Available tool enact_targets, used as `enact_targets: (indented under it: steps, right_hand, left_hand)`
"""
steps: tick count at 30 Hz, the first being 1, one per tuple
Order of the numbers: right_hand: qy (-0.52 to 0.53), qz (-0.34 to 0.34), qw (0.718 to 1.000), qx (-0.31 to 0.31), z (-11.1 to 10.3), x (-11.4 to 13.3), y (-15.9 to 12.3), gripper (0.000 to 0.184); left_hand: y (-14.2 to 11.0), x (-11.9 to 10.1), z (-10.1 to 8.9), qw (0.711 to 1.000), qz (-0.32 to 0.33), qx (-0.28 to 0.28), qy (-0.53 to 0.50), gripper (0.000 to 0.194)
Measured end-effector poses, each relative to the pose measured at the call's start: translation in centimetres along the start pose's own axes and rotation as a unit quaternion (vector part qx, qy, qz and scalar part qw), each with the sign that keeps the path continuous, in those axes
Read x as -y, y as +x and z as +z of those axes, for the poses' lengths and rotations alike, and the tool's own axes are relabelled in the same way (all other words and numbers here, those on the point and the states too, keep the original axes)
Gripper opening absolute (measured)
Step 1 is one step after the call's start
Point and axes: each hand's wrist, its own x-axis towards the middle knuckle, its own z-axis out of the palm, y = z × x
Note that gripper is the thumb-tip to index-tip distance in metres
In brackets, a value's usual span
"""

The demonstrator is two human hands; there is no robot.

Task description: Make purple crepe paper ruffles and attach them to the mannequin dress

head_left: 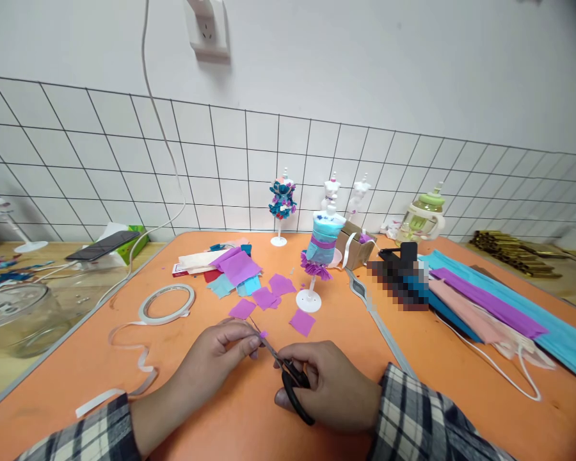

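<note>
Black-handled scissors (294,390) are in my right hand (329,381), its fingers around the handles and the blades pointing up and left. My left hand (230,346) pinches a small piece of purple paper (264,334) at the blades. Most of that piece is hidden by fingers. Just beyond my hands lie several purple paper squares (302,323). Behind them stands a small white dress form (309,299) wrapped in a light blue bodice (324,237) with a purple band and a purple ruffle (315,266) below.
A tape roll (167,303) with a loose strip lies at left. Stacked coloured paper (237,266) is beyond it. Another decorated dress form (282,198) and a cardboard box (357,246) stand at the back. Folded paper strips (489,301) and a bottle (422,214) are at right.
</note>
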Motion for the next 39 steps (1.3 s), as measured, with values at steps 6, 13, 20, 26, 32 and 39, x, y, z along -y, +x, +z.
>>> enact_targets:
  steps: [6, 13, 20, 26, 32, 39]
  right_hand:
    - [0.033, -0.019, 0.999, 0.015, -0.1, -0.7, 0.0, 0.019]
    - [-0.045, -0.016, 0.997, -0.068, -1.3, -0.9, 0.6, 0.037]
    - [-0.209, 0.076, 0.970, -0.095, -9.2, -2.9, 0.4, 0.058]
    - [-0.282, 0.114, 0.949, -0.082, -10.9, -4.5, 0.0, 0.081]
    - [-0.272, 0.115, 0.953, -0.063, -10.9, -4.9, -0.2, 0.086]
    - [-0.216, 0.139, 0.966, -0.040, -11.4, -6.5, 0.4, 0.097]
  left_hand:
    - [-0.2, 0.0, -0.5, 0.999, 0.033, 0.001, 0.016, 0.031]
    - [0.2, 0.5, -0.8, 1.000, 0.013, -0.013, 0.005, 0.033]
    - [-0.5, 1.2, -0.6, 0.996, 0.040, 0.039, 0.067, 0.022]
    - [-1.1, 0.0, 0.5, 0.980, 0.099, 0.164, 0.060, 0.026]
    - [-0.6, -0.5, -0.1, 0.974, 0.125, 0.170, 0.080, 0.029]
    - [-0.7, -0.3, 0.2, 0.968, 0.151, 0.181, 0.082, 0.040]
